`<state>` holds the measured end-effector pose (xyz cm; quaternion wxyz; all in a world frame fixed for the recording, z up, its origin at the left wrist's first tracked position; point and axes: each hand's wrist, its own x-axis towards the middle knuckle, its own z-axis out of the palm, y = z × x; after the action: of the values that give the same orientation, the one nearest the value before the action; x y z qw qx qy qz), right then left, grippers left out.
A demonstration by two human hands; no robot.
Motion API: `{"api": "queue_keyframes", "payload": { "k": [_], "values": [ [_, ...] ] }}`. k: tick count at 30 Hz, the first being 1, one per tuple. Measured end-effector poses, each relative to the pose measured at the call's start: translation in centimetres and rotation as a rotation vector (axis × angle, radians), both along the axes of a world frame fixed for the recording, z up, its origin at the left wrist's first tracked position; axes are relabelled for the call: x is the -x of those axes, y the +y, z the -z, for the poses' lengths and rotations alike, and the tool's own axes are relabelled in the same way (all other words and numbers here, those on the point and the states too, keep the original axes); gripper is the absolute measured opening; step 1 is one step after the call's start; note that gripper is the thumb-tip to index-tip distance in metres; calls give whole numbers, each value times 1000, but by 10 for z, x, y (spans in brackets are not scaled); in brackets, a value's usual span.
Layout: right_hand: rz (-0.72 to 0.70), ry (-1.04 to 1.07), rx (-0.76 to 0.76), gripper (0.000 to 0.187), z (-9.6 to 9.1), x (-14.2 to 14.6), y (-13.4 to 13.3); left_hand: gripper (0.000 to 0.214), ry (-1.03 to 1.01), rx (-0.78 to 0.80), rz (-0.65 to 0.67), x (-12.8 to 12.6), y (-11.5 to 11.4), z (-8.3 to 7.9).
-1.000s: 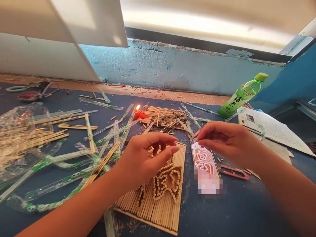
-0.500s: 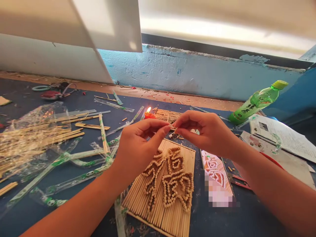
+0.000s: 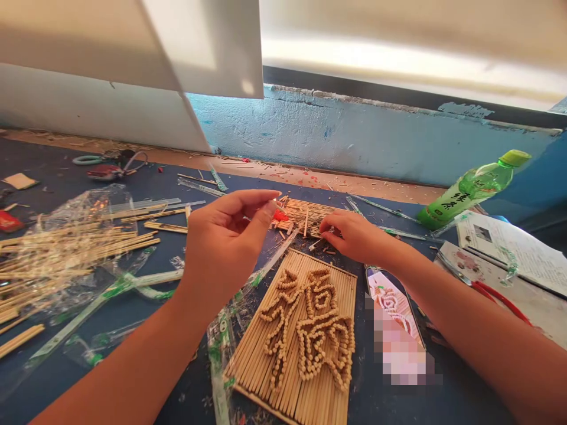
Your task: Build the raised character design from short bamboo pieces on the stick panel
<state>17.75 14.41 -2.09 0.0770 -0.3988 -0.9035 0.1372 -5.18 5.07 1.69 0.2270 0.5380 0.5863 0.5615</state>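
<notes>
My left hand (image 3: 225,236) is raised left of centre, thumb and fingertips pinched on a short pale stick piece (image 3: 279,206). Right behind those fingertips shows a red candle (image 3: 280,216); its flame is hidden. My right hand (image 3: 354,236) is lower, fingers curled together at the small bits and debris beside a bundle of thin sticks (image 3: 310,213); what it pinches, if anything, I cannot make out. Below both hands lies a panel of bamboo sticks (image 3: 252,354), bearing a raised character (image 3: 325,330) built from short stick pieces.
A phone (image 3: 394,313) showing a similar character lies right of the panel. Further right are red-handled scissors (image 3: 500,301), a paper booklet (image 3: 518,248) and a green bottle (image 3: 473,189). Loose sticks (image 3: 88,242) and plastic wrappers (image 3: 84,319) cover the left side.
My hands have come apart from where they met above the panel. The left holds the pale piece near the candle; the right has dropped to the debris by the stick bundle.
</notes>
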Motion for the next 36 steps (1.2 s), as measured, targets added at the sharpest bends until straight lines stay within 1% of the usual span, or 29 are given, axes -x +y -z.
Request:
{"api": "queue_keyframes", "payload": {
  "k": [5, 8, 10, 13, 15, 17, 18, 20, 22, 25, 27, 32, 34, 36],
  "values": [
    [-22, -52, -3, 22, -2, 0, 10, 17, 19, -1, 8, 0, 1, 0],
    [-75, -100, 33, 25, -5, -6, 15, 17, 21, -1, 7, 1, 0, -1],
    [-80, -116, 38, 26, -10, -11, 17, 17, 12, -1, 17, 1, 0, -1],
    [21, -107, -20, 25, -20, -22, 22, 15, -8, -4, 35, 2, 0, -1],
    [111, -108, -46, 20, -25, -30, 26, 15, -19, -3, 44, 2, 0, 0],
    [173, -128, -19, 10, -26, -38, 28, 15, -23, 0, 49, 1, 0, 1],
    [190, -140, 10, 9, -25, -41, 28, 16, -24, 0, 52, 1, 0, 1],
    [203, -155, 74, 14, -20, -44, 26, 17, -25, 1, 65, 0, 0, 3],
    [203, -150, 120, 12, -14, -45, 23, 17, -18, 0, 76, 0, 1, 4],
    [215, -117, 133, 4, -10, -46, 21, 17, 1, 11, 83, 0, 0, 6],
    [244, -74, 111, 5, -13, -47, 21, 17, 3, 14, 85, 0, 0, 6],
    [292, 78, 12, 26, -29, -39, 24, 17, -6, -2, 54, 2, 2, 3],
    [282, 121, -45, 29, -33, -28, 26, 18, -4, -10, 27, 4, 4, 2],
    [250, 146, -73, 28, -32, -12, 29, 20, -8, -16, 6, 7, 5, 1]
  ]
}}
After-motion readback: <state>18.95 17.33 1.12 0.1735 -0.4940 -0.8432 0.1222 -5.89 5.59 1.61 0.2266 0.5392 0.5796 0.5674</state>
